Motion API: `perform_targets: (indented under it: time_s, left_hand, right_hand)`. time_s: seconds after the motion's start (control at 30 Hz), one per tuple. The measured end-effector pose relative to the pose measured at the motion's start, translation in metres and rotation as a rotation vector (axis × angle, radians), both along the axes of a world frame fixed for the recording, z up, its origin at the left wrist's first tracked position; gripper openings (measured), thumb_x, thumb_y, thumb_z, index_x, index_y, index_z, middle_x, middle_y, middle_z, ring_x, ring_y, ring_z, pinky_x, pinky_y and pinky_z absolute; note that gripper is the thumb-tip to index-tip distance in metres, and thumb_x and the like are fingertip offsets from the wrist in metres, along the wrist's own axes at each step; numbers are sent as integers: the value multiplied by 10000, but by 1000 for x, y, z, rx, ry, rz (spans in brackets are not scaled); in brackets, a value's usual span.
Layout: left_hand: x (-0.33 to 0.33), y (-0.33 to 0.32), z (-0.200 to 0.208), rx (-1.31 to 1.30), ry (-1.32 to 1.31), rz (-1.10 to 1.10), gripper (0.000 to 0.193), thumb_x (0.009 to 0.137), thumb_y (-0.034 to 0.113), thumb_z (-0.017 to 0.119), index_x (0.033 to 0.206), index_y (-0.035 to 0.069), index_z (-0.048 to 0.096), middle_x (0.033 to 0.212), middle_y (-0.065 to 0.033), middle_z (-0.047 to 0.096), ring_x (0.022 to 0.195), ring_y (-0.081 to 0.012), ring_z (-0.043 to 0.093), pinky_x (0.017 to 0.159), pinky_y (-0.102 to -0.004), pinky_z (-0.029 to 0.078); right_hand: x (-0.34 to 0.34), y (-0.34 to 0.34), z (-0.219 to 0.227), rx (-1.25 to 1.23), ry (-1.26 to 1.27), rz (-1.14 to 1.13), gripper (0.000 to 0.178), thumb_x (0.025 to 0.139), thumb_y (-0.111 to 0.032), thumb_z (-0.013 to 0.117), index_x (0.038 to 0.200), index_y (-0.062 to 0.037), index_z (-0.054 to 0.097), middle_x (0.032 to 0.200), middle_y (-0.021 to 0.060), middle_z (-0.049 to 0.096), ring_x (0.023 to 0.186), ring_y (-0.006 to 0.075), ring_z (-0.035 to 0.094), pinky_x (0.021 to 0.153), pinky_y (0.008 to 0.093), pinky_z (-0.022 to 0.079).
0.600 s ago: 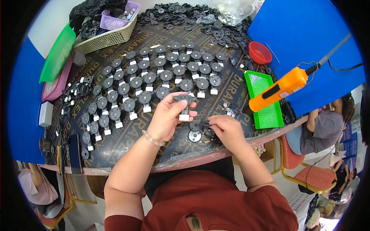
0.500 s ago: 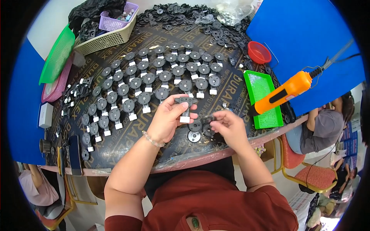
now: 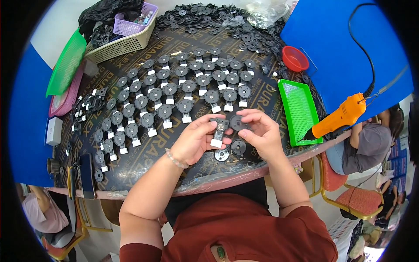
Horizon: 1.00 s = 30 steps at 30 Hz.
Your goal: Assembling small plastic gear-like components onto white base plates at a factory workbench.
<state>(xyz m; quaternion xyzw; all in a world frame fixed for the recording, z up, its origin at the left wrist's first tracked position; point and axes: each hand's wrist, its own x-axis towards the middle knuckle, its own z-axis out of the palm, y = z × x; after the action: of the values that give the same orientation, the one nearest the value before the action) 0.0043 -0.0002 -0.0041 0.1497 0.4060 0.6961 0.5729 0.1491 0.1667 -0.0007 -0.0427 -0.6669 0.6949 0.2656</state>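
Observation:
My left hand point(image 3: 195, 136) grips a small black plastic bracket point(image 3: 221, 125) with a white block at its lower end; a round metal spot shows on its face. Close to its right, my right hand point(image 3: 263, 133) pinches a black round disc point(image 3: 237, 122) by the edge. Disc and bracket are side by side; whether they touch I cannot tell. On the table below the hands lie another black disc point(image 3: 238, 147) and a disc with a silvery face point(image 3: 221, 155). Beyond, curved rows of black discs on white-ended brackets point(image 3: 185, 106) spread over the table.
An orange electric screwdriver point(image 3: 342, 115) hangs over a green tray point(image 3: 301, 111) at the right. Behind the tray stands a red bowl point(image 3: 295, 58). Loose black discs point(image 3: 209, 19) heap at the back. Baskets point(image 3: 122, 47) fill the back left; a phone point(image 3: 87, 174) lies at the left edge.
My right hand has risen, bringing its disc up beside the bracket. The bracket in my left hand has turned and moved slightly right and down. The hanging screwdriver has swung right.

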Motion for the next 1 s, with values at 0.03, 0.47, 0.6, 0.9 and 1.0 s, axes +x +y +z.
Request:
perform_targets:
  time_s: [0.03, 0.47, 0.6, 0.9, 1.0]
  left_hand:
    - [1, -1, 0, -2, -1, 3, 364, 1027, 197, 438, 1339, 17, 494, 1125, -183, 664, 945, -275, 695, 798, -389, 583]
    - [7, -4, 4, 66, -27, -7, 373, 1039, 192, 341, 1327, 12, 494, 1103, -169, 667, 907, -277, 698, 771, -390, 584]
    - [4, -5, 3, 151, -28, -55, 365, 1041, 278, 399, 1261, 17, 528, 1083, -171, 672, 854, -274, 710, 734, -349, 587]
    - [21, -16, 25, 62, 50, -13, 352, 1011, 197, 516, 1304, 2, 513, 1076, -120, 658, 860, -220, 703, 734, -334, 594]
    - [31, -27, 25, 41, -6, 64, 307, 1006, 192, 552, 1251, 9, 533, 1018, -95, 653, 795, -190, 705, 670, -286, 593]
  right_hand:
    - [-3, 0, 3, -2, -1, 3, 264, 814, 12, 736, 1058, -8, 636, 1172, 133, 639, 1190, 201, 547, 1011, 368, 458]
    - [-5, 2, 21, 688, -164, 83, 478, 804, -158, 764, 1266, -126, 645, 1302, 75, 624, 1337, 310, 438, 1086, 438, 385]
    - [-4, 4, 24, 645, -149, 136, 478, 799, -156, 769, 1261, -128, 650, 1302, 65, 626, 1319, 308, 460, 1082, 435, 390]
    - [0, -5, 36, 705, -87, 131, 482, 776, -145, 785, 1242, -116, 664, 1266, 64, 653, 1276, 298, 507, 1066, 431, 401]
    - [-2, -12, 41, 784, -83, 184, 495, 756, -149, 794, 1234, -118, 668, 1239, 35, 672, 1217, 290, 550, 1074, 462, 403]
